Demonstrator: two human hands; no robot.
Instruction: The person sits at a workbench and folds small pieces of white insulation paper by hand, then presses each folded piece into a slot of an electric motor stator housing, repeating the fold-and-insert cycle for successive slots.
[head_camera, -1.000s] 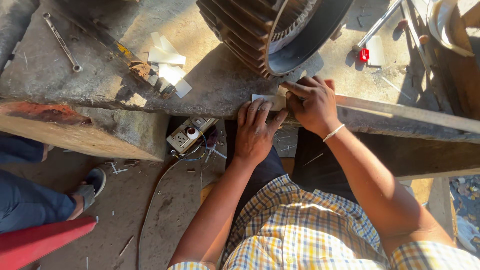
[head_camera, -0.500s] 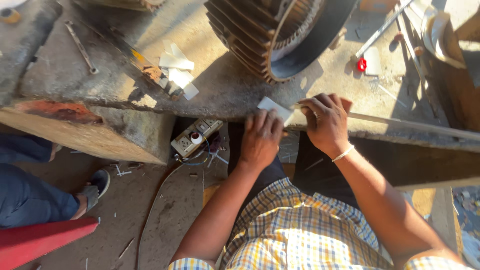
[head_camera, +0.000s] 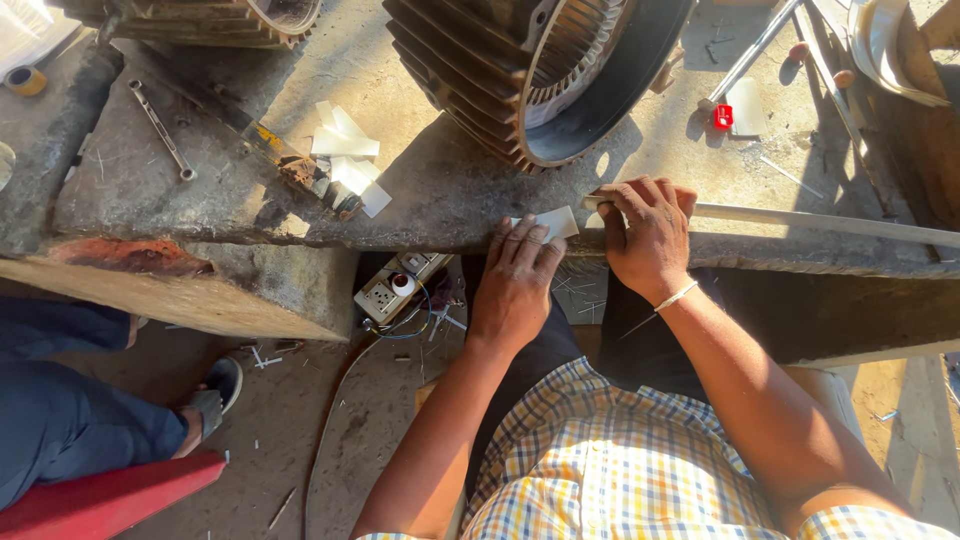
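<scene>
Behind both hands, motor housing (head_camera: 540, 80) — paper scraps (head_camera: 345, 160), wrench (head_camera: 160, 128) leftward

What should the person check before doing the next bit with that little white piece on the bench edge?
1. Left hand pressing white piece flat: ok.
2. Right hand on long metal strip: ok.
3. Piece lined up with strip: cannot tell.
4. Motor shell away from fingers: ok.
5. Spare white pieces apart from the work: ok.
6. Socket box wires safe: cannot tell.
</scene>
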